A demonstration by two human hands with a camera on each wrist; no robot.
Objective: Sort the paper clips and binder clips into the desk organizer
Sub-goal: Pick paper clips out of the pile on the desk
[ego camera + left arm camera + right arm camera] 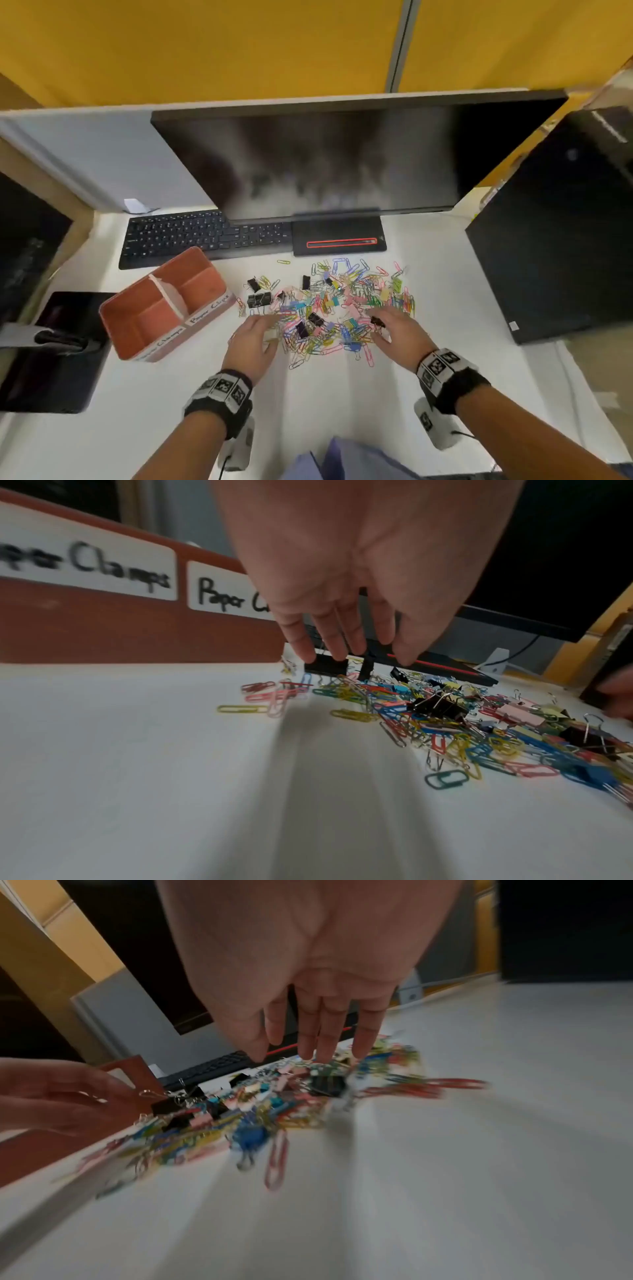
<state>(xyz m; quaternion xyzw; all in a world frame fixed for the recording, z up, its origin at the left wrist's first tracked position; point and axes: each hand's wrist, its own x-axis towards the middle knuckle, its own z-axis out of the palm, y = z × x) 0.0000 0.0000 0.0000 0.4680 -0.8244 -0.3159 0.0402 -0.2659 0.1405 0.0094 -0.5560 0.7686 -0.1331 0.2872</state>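
A mixed pile of coloured paper clips and binder clips lies on the white desk in front of the monitor stand. Left of it stands an orange desk organizer with two compartments, labelled "Paper Clamps" near me and "Paper Clips" farther back. My left hand hovers over the pile's near left edge, fingers straight, just above a black binder clip. My right hand hovers over the near right edge, fingers straight, above another black binder clip. Neither hand holds anything.
A dark monitor on its stand and a black keyboard sit behind the pile. A black computer tower stands at the right, and a dark flat device lies at the left. Bare desk lies near me.
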